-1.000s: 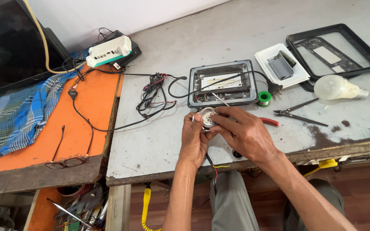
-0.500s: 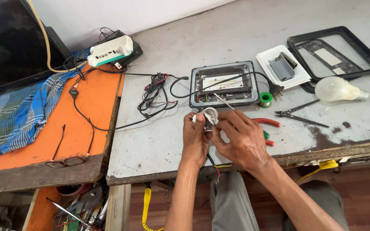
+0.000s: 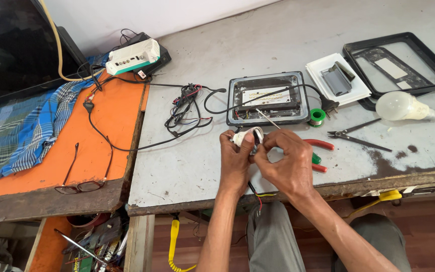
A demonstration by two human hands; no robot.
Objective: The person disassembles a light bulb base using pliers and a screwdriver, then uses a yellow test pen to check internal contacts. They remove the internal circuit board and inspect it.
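While one floodlight housing (image 3: 267, 98) sits above at centre frame, left hand (image 3: 235, 161) and right hand (image 3: 283, 163) together grip one white lamp holder (image 3: 245, 136); two frames, one bulb (image 3: 403, 106) upper right.

An electrical repair workshop: on a scarred grey worktop (image 3: 187, 171), an opened floodlight housing (image 3: 267, 98) sits with solder spool (image 3: 317, 117), pliers (image 3: 318, 153) and loose wiring (image 3: 184, 108) close around it.

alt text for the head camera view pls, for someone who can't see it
A person's left hand and right hand together hold a small round white fitting with thin wires over a worn grey workbench. Behind lie an open rectangular black lamp housing, red-handled pliers and a white bulb.
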